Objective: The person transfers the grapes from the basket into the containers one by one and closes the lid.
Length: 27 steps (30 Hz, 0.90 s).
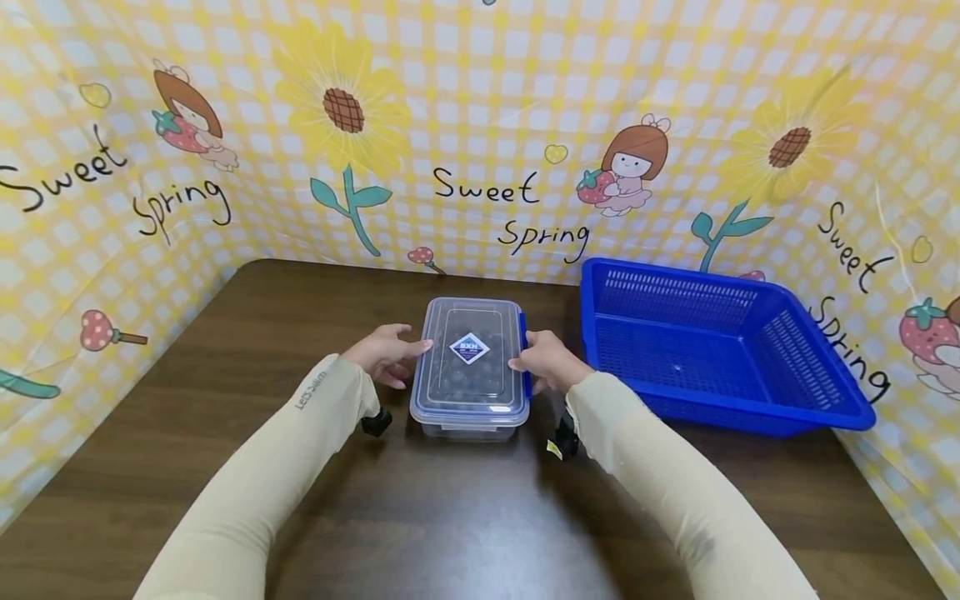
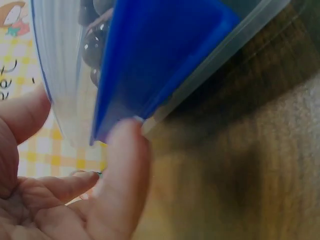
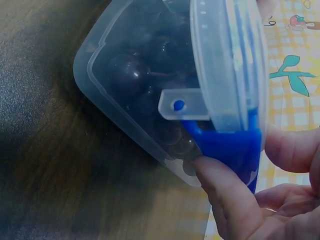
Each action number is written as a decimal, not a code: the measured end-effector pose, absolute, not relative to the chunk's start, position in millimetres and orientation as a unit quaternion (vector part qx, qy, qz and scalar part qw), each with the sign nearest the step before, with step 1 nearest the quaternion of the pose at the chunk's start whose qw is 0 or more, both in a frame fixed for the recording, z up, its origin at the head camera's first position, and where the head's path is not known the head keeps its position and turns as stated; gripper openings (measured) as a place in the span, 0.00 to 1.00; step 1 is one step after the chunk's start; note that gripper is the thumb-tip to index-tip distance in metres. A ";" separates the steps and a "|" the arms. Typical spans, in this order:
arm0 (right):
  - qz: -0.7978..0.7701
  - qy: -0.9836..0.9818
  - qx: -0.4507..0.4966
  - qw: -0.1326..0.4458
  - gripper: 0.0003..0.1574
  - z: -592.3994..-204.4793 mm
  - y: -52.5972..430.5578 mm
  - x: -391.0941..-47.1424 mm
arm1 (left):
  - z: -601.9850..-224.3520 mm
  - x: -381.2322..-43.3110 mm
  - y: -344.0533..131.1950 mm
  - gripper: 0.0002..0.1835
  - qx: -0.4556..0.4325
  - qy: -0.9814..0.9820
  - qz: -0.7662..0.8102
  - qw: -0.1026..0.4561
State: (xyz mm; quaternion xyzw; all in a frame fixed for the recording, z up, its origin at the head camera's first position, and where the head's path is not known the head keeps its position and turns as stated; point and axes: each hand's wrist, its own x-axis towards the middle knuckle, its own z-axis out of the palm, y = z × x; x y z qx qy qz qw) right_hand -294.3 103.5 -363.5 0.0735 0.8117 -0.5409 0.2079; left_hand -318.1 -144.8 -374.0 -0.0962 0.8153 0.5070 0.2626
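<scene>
A clear plastic food container (image 1: 476, 387) with a lid and blue side latches sits in front of me, a diamond-shaped label on top. Dark round fruits, like grapes, show through its walls. On the left side, my left hand (image 1: 386, 354) has its thumb at the lid's edge and a fingertip against the lower edge of the blue latch (image 2: 155, 55). My right hand (image 1: 551, 358) grips the opposite side, thumb over the lid's rim and a finger under the other blue latch (image 3: 232, 150). That latch hangs by a hinge on a clear tab.
A blue perforated plastic basket (image 1: 750, 408) stands to the right, close beyond my right hand. The brown wooden table (image 1: 187, 400) is bordered by a yellow checked cloth (image 1: 480, 100) at the back and sides. A black wrist mount (image 1: 566, 437) hangs under my right wrist.
</scene>
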 end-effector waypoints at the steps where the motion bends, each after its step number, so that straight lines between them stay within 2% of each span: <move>1: -0.543 0.811 0.073 0.207 0.32 -364.2 103.9 -294.1 | -375.3 -318.4 -145.7 0.42 -0.094 0.811 0.510 0.271; 11: -0.559 0.800 0.072 0.205 0.33 -365.0 104.2 -291.7 | -387.5 -320.0 -148.2 0.41 -0.092 0.717 0.613 0.318; 23: -0.569 0.790 0.078 0.213 0.38 -366.3 105.3 -293.1 | -384.5 -319.9 -151.1 0.44 -0.105 0.732 0.591 0.322; 27: -0.569 0.789 0.086 0.215 0.38 -367.2 106.2 -294.8 | -380.2 -321.6 -149.4 0.39 -0.102 0.763 0.560 0.305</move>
